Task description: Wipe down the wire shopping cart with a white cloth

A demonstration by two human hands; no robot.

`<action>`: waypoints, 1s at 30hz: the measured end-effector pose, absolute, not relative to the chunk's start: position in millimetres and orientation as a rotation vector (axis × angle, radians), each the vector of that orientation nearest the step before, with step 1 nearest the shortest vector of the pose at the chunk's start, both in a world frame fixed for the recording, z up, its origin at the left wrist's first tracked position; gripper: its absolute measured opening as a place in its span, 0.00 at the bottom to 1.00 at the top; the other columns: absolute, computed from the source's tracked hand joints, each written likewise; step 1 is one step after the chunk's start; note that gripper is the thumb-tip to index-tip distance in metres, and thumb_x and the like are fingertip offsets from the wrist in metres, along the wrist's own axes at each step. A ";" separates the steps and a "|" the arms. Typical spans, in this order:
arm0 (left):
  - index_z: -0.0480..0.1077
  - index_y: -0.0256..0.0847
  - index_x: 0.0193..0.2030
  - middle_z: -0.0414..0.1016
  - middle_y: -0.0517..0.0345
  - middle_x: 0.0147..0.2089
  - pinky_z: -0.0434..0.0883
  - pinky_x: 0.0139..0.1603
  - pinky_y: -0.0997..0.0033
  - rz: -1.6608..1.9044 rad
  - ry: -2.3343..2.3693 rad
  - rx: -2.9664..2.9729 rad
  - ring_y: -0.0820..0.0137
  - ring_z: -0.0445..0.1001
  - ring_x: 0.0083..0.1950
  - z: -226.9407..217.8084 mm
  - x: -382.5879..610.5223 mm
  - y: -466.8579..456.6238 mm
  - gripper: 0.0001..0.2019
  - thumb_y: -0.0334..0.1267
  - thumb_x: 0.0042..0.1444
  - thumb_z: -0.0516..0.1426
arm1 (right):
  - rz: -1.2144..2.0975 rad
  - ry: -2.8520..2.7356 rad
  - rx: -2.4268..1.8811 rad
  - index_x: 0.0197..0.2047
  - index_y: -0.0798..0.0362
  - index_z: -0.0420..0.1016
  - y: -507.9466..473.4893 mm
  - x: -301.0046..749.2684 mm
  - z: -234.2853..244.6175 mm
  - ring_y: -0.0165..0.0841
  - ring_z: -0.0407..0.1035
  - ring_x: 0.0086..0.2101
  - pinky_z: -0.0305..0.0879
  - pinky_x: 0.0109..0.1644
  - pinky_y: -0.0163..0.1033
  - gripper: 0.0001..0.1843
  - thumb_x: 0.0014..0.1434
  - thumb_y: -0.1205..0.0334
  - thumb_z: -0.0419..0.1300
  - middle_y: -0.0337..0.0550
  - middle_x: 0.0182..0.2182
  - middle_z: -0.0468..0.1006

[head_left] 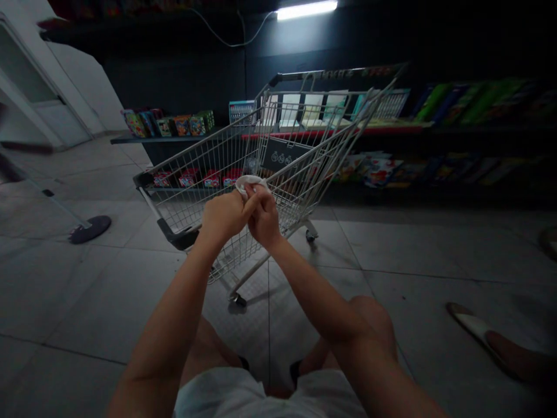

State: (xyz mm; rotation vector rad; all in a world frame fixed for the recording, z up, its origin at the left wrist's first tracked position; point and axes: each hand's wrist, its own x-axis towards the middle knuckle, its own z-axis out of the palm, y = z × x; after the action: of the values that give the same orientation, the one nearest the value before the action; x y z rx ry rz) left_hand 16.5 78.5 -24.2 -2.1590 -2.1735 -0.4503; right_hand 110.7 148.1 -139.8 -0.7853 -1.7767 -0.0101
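Both hands meet in front of a wire shopping cart [278,145] and close together on a small white cloth [249,182]. The left hand [226,215] is curled into a loose fist, its fingers wrapped around the lower part of the cloth. The right hand [263,219] presses against it from the other side, thumb and fingertips pinched tight on the same bunched piece. The cloth sticks up just above the knuckles, crumpled, and it sits level with the cart's near side wall, though I cannot tell whether it touches the wire

The person crouches low, with bare knees [369,316] and pale shorts [226,395] at the bottom edge of the view. The cart stands on a grey tiled floor [413,244], its basket turned at an angle, its handle bar [335,74] at the far top and one dark plastic corner [174,235] just left of the left wrist

Behind the cart run dark shelves [435,130] with colourful boxes [174,125] and packets, lit by a tube lamp [307,10] overhead. A round dark stand base [89,228] lies on the floor toward the left edge. At the right edge, low, a pale slipper [472,325] shows on another person's foot
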 end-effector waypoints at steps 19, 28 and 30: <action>0.72 0.39 0.44 0.81 0.44 0.40 0.68 0.35 0.61 -0.154 -1.939 -2.030 0.54 0.80 0.39 -25.0 4.9 60.9 0.28 0.50 0.69 0.35 | -0.102 -1.834 -0.948 0.64 0.50 0.67 192.4 162.3 -201.7 0.44 0.62 0.60 0.58 0.68 0.55 0.26 0.64 0.59 0.50 0.53 0.59 0.66; 0.72 0.39 0.45 0.81 0.44 0.39 0.67 0.36 0.61 -0.103 -1.983 -2.014 0.53 0.80 0.40 -19.2 7.3 42.3 0.28 0.50 0.69 0.35 | 0.039 -1.416 -1.159 0.73 0.61 0.47 186.3 160.4 -214.7 0.43 0.49 0.67 0.51 0.72 0.56 0.39 0.59 0.64 0.48 0.61 0.65 0.52; 0.72 0.39 0.45 0.81 0.44 0.39 0.67 0.36 0.61 -0.095 -1.997 -2.007 0.53 0.80 0.40 -18.3 8.3 39.8 0.27 0.50 0.69 0.35 | 0.152 -1.447 -1.217 0.71 0.63 0.49 150.9 139.3 -259.0 0.45 0.49 0.67 0.52 0.71 0.57 0.38 0.58 0.65 0.48 0.63 0.64 0.54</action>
State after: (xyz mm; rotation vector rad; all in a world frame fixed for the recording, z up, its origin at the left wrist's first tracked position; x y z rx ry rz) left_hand 8.3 39.8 -18.3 -2.0070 -1.9973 -0.0952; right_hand 139.3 150.9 -259.0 -1.2166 -1.4468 0.1524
